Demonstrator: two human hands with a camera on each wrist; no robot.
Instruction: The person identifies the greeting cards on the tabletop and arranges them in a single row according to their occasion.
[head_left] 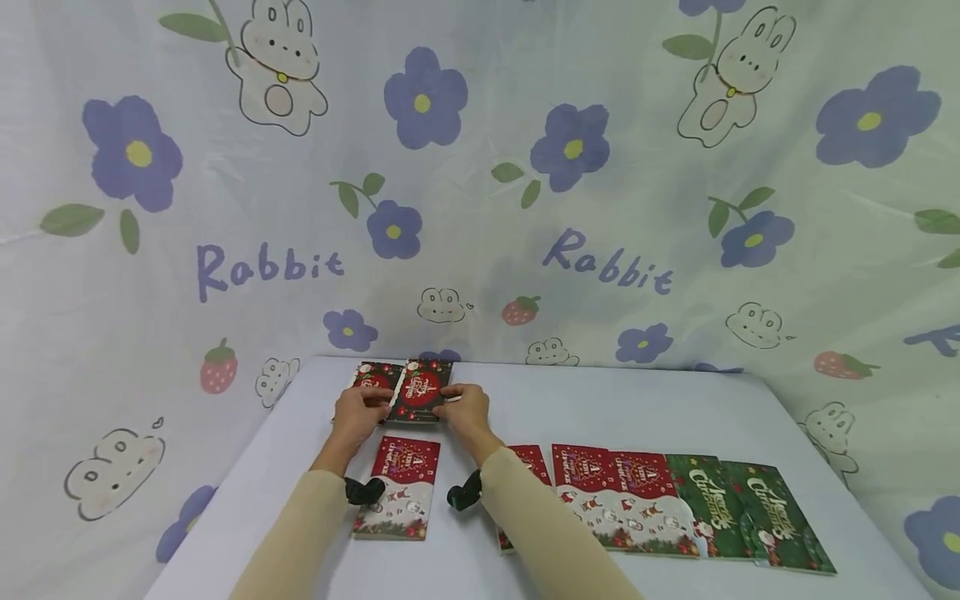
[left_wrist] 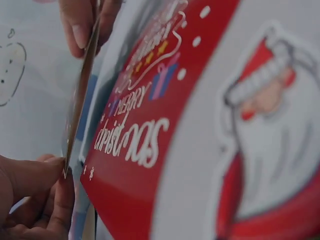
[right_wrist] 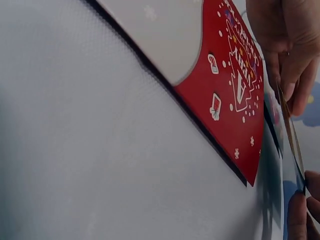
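Observation:
A dark Christmas card [head_left: 420, 390] with a red round design is held between both hands at the back left of the table. My left hand [head_left: 358, 415] pinches its left edge, while my right hand [head_left: 467, 412] pinches the right edge. In the left wrist view the held card [left_wrist: 80, 105] appears nearly edge-on, with fingers gripping both sides. A second dark card [head_left: 372, 377] lies just left of it, partly covered by the left hand and the held card. Closer to me, between the forearms, lies a red-and-white Christmas card [head_left: 397, 487].
Along the front right lies a row of cards: a red one [head_left: 531, 460] partly under the right forearm, two more red ones [head_left: 592, 492], and overlapping green ones [head_left: 780, 517]. A white curtain [head_left: 480, 183] with rabbits and flowers hangs behind the white table [head_left: 615, 408].

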